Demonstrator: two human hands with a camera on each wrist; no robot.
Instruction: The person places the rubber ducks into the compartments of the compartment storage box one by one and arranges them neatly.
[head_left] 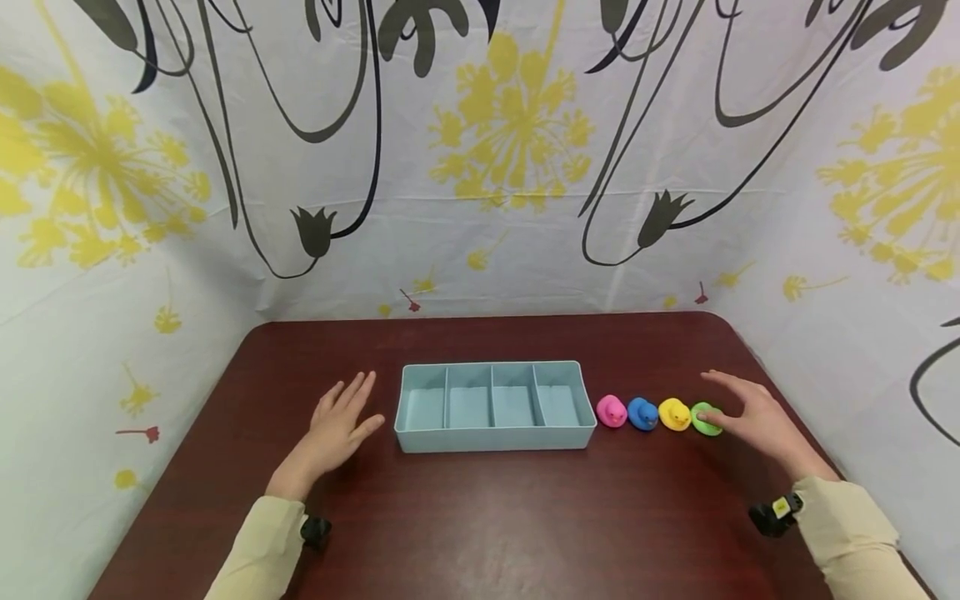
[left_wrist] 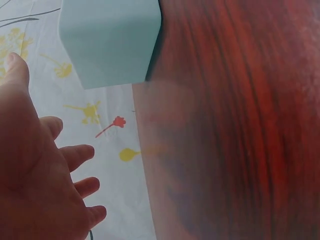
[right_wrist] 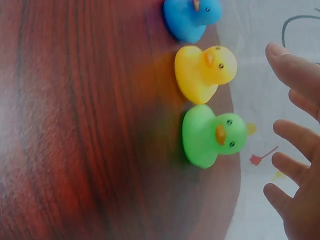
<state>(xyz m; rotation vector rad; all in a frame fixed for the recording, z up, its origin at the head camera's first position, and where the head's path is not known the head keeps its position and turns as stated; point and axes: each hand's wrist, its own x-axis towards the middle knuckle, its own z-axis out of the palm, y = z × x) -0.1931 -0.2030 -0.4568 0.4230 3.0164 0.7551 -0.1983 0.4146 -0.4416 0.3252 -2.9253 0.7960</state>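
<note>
Four-section pale blue tray aside, a row of rubber ducks runs right from its right end: a pink duck point(head_left: 611, 411), a blue duck point(head_left: 642, 413), a yellow duck point(head_left: 674, 414) and a green duck point(head_left: 704, 419). My right hand point(head_left: 761, 419) hovers by the green duck, fingers spread, the thumb overlapping it in the head view. In the right wrist view the green duck point(right_wrist: 202, 135) stands apart from the fingers. My left hand point(head_left: 330, 433) is held out with spread fingers, left of the light blue divided tray point(head_left: 495, 439), and holds nothing.
The dark red wooden table point(head_left: 480, 517) has rounded far corners. A white cloth point(head_left: 420, 167) with yellow and grey plant prints hangs behind it and along both sides. Dark wrist cameras sit at both cuffs.
</note>
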